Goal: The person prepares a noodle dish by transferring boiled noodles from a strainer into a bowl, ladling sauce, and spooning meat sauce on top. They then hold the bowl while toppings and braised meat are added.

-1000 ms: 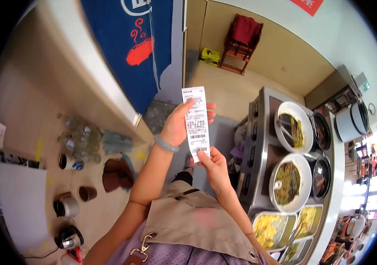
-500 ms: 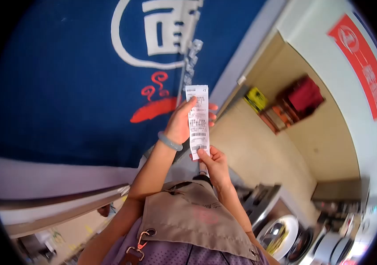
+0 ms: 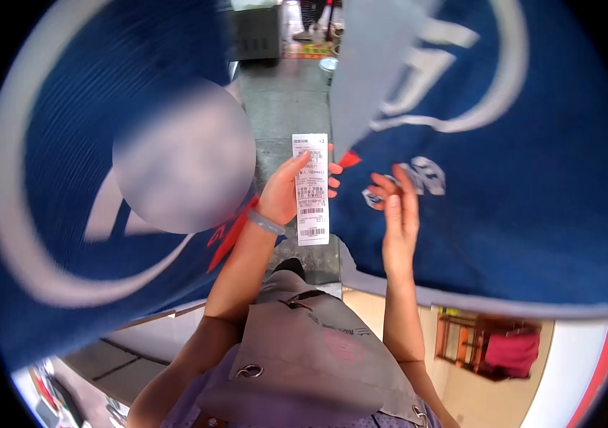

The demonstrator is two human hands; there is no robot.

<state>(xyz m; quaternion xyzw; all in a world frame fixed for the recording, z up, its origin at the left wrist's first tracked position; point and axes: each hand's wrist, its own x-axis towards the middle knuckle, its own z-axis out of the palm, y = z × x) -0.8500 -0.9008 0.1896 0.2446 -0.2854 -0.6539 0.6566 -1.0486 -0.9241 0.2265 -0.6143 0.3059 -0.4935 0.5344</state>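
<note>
A long white printed receipt (image 3: 312, 207) hangs upright in the middle of the view. My left hand (image 3: 286, 189) grips its upper part, thumb on the front and fingertips showing past the right edge; a pale bracelet is on that wrist. To the right, my right hand (image 3: 398, 214) is off the paper with its fingers apart, against the right half of a blue curtain (image 3: 489, 242) with white and red markings. The left curtain half (image 3: 54, 143) hangs beside my left arm. A blurred round patch covers part of it.
Between the curtain halves runs a dark tiled floor (image 3: 272, 114). Beyond are a grey metal unit (image 3: 254, 32) and a person's legs (image 3: 311, 16). At the lower right is a wooden chair with a dark red cloth (image 3: 512, 353).
The view has turned and moved forward from the food counter to between the curtain halves. My right hand has let go of the receipt's lower end and moved right; my left hand still holds it.
</note>
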